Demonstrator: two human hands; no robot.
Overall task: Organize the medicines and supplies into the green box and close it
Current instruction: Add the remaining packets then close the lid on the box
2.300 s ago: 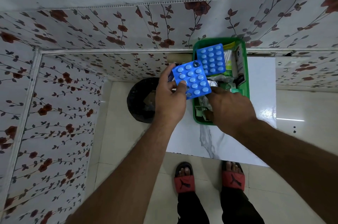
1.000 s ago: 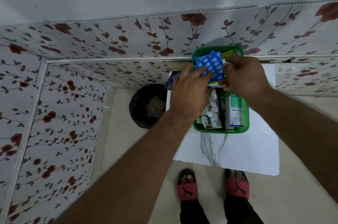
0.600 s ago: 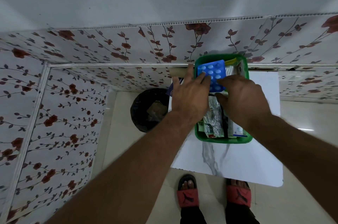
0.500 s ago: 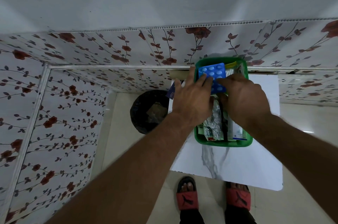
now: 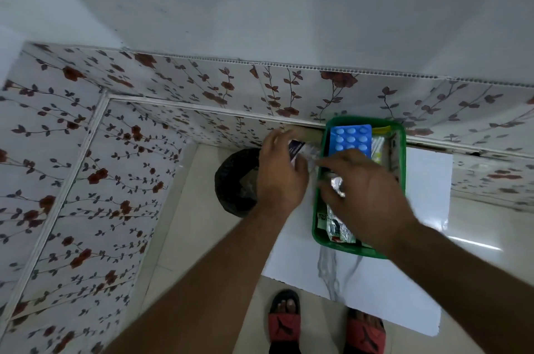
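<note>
Nearest the floor, two feet in red-and-black sandals (image 5: 284,324) stand at the near edge of a white, marble-veined table (image 5: 375,290). Both bare forearms reach out over it from below.

The right hand (image 5: 367,197) hangs palm down over the near half of the green box (image 5: 401,180), fingers spread and loosely curled. It is blurred, and I cannot tell whether the fingertips grip anything or only touch the contents beneath. The left hand (image 5: 278,177) sits just beyond the box's left wall, over the table's left edge, fingers bent around a dark blue packet (image 5: 296,148) with something pale and crinkly beside it; it seems to be holding that packet, though the blur leaves the grip unsure.

The green box rests on the table, its far end close to the wall, open-topped with no lid on it. Inside, at the near end, lie silver foil strips (image 5: 338,226) and small printed cartons. At the far end a bright blue blister pack (image 5: 351,138) of round tablets lies flat on top, with a yellow-edged packet (image 5: 380,134) and a white carton just to its right.

Left of the table, down on the floor, stands a black bin (image 5: 234,183). Behind everything runs a wall panel (image 5: 202,87) printed with red flowers on dark stems.
</note>
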